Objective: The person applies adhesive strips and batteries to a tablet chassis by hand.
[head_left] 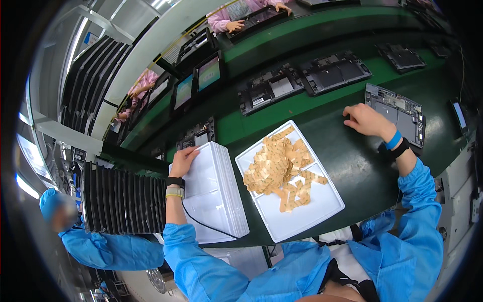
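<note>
Left hand (184,161) half-open on the stacked trays (224,201); right hand (370,120) loosely curled, any hold unclear; a sleeve (421,189) catching the tray (322,201) between them could scatter tan pieces (275,163).

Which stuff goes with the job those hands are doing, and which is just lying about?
Probably with the job:
stack of white plastic trays, touched by the left hand
white tray of tan paper pieces
opened tablet-like device, nearest the right hand

Seemingly just about:
row of black slabs
other opened devices
lit screens
</note>
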A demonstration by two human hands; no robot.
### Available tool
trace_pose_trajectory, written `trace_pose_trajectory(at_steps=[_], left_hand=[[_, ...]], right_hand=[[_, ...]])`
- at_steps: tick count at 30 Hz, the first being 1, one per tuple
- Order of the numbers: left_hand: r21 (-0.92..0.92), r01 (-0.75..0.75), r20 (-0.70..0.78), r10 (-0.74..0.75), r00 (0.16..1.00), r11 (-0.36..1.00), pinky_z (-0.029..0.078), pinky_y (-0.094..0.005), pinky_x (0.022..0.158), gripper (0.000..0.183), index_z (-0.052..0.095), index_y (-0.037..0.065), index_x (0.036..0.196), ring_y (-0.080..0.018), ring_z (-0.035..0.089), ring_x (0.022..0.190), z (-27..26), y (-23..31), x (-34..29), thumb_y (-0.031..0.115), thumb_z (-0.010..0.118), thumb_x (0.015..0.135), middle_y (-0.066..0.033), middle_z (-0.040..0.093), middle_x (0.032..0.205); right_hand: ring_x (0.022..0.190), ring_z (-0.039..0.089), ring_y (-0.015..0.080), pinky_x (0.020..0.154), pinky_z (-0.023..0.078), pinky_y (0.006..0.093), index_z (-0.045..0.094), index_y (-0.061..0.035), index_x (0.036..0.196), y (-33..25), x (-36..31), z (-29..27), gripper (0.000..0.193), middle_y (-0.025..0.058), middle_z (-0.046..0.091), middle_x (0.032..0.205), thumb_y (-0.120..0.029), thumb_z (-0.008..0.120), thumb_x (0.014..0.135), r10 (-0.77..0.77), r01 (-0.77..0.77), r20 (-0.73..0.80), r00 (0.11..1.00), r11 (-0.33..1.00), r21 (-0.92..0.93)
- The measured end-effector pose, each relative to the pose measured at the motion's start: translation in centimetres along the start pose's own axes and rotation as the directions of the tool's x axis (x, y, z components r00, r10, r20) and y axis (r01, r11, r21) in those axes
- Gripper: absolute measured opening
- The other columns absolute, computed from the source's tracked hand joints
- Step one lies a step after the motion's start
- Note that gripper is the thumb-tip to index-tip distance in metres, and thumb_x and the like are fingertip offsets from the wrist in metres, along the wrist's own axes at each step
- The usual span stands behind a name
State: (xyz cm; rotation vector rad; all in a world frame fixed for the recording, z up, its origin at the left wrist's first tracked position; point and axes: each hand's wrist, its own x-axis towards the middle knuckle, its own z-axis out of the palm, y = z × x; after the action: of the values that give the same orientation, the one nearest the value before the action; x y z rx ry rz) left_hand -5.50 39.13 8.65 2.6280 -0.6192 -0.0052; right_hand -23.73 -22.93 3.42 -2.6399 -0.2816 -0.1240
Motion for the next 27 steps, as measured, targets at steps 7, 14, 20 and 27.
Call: trace_pose_trajectory(at_steps=[7,14,20,27], left_hand=[[-0.060,0.036,-0.365,-0.056,0.929,0.998,0.053,-0.0305,0.090,0.029,0.073,-0.004,0.121,-0.0134,0.068,0.097,-4.3,1.4,-4.2,0.018,0.063,0.105,-0.0128,0.078,0.109],[-0.114,-0.097,-0.715,-0.014,0.699,0.989,0.050,-0.0296,0.087,0.027,0.064,0.002,0.127,-0.0126,0.059,0.092,-22.0,6.5,-20.0,0.021,0.058,0.109,-0.0029,0.068,0.104],[-0.231,0.429,-0.625,-0.471,0.622,0.873,0.051,-0.0304,0.089,0.027,0.066,0.002,0.125,-0.0154,0.063,0.098,-27.3,2.2,-47.4,0.022,0.061,0.107,-0.0069,0.070,0.110],[0.022,0.840,-0.535,-0.703,0.468,0.542,0.053,-0.0353,0.092,0.035,0.072,-0.004,0.119,-0.0191,0.068,0.102,-9.1,-4.1,-56.8,0.027,0.060,0.107,-0.0140,0.077,0.111]], right_hand=[[0.082,0.070,0.0358,0.075,0.054,0.0436,0.068,0.0026,0.110,-9.7,4.7,-1.3,0.028,0.0169,0.072,0.081,-0.021,0.069,0.095,-0.278,0.249,0.075,0.958,0.930,0.269],[0.080,0.070,0.0329,0.072,0.054,0.0421,0.067,0.0023,0.114,-14.0,9.1,-0.4,0.030,0.0174,0.072,0.086,-0.022,0.068,0.098,-0.496,0.462,-0.018,0.868,0.794,0.395],[0.076,0.068,0.0272,0.070,0.053,0.0373,0.068,-0.0004,0.117,-14.1,11.0,3.0,0.028,0.0137,0.071,0.083,-0.022,0.068,0.098,-0.549,0.484,0.044,0.835,0.769,0.417],[0.076,0.068,0.0239,0.070,0.053,0.0362,0.068,-0.0010,0.117,-13.6,11.1,3.6,0.027,0.0121,0.070,0.082,-0.021,0.067,0.099,-0.509,0.426,0.096,0.855,0.797,0.428]])
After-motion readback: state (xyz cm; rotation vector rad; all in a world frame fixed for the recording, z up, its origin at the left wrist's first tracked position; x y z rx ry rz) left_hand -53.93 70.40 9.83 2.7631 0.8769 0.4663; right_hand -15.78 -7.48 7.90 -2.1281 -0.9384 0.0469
